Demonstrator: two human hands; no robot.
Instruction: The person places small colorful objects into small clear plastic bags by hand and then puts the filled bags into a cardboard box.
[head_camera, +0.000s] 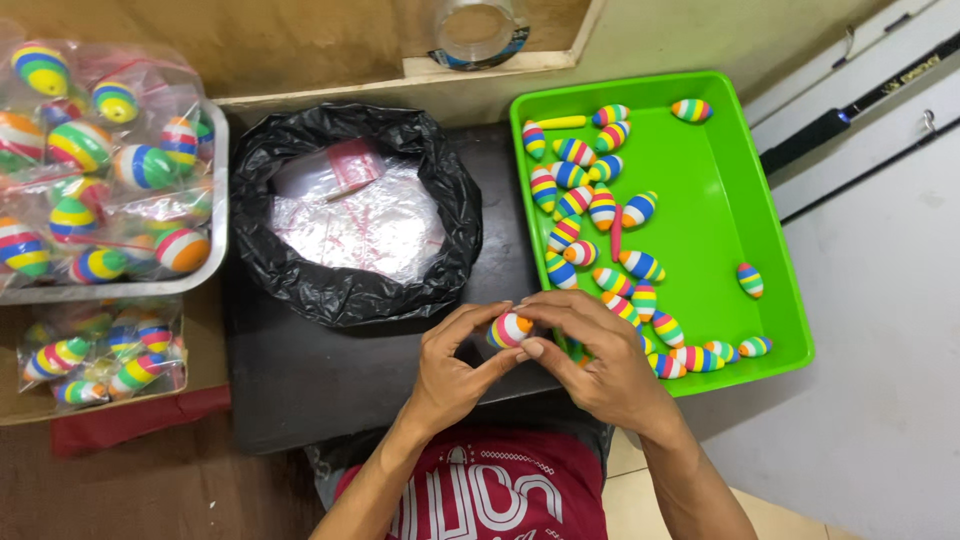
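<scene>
Gripping one striped float (509, 329) with fingers of both hands (452, 372) (598, 362), beside a green tray (715, 215) of floats.

You're wearing a dark red T-shirt (490, 495) with a white outlined graphic across the chest at six o'clock; your forearms are bare, no sleeves, rings or watch showing.

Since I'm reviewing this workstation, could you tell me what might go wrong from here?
The striped float is pinched only by fingertips of the left hand and right hand over the dark table's edge, so it might drop to the floor. The right wrist could nudge the green tray, which overhangs.
</scene>
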